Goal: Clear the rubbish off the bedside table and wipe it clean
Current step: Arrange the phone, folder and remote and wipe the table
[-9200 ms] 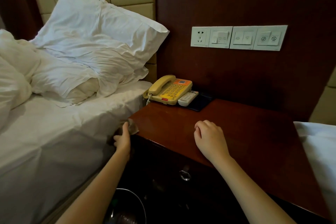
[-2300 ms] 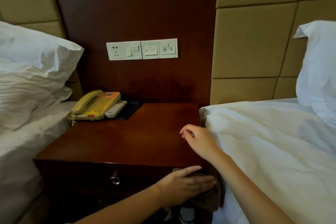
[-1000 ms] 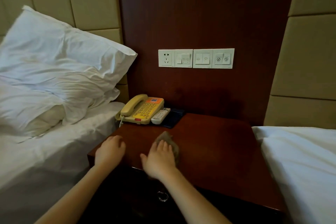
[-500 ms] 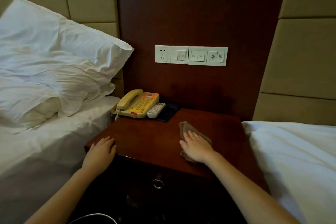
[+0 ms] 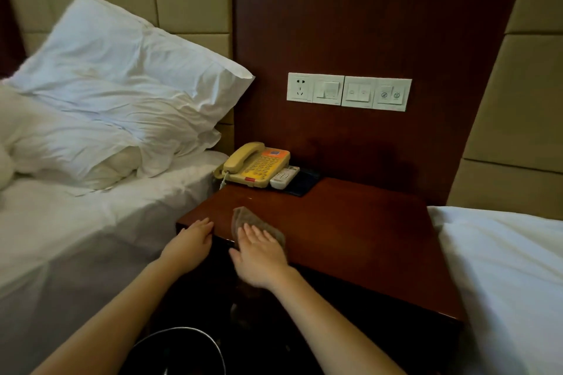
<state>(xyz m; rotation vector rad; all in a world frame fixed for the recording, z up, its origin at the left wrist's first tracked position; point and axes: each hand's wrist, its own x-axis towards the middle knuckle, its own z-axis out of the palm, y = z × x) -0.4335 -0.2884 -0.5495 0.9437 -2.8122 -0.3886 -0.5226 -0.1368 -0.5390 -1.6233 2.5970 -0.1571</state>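
Note:
The dark red wooden bedside table stands between two beds. A brown cloth lies on its front left part. My right hand presses flat on the cloth with straight fingers, and the cloth's near end hangs over the front edge under my palm. My left hand rests on the table's front left corner, fingers laid over the edge. No rubbish shows on the table top.
A yellow telephone, a white remote and a dark pad sit at the table's back left. A bin with a metal rim stands on the floor below. White beds flank the table; a switch panel is on the wall.
My right hand has slid the cloth from the middle of the table to its front left, close to my left hand. The left hand stays on the corner.

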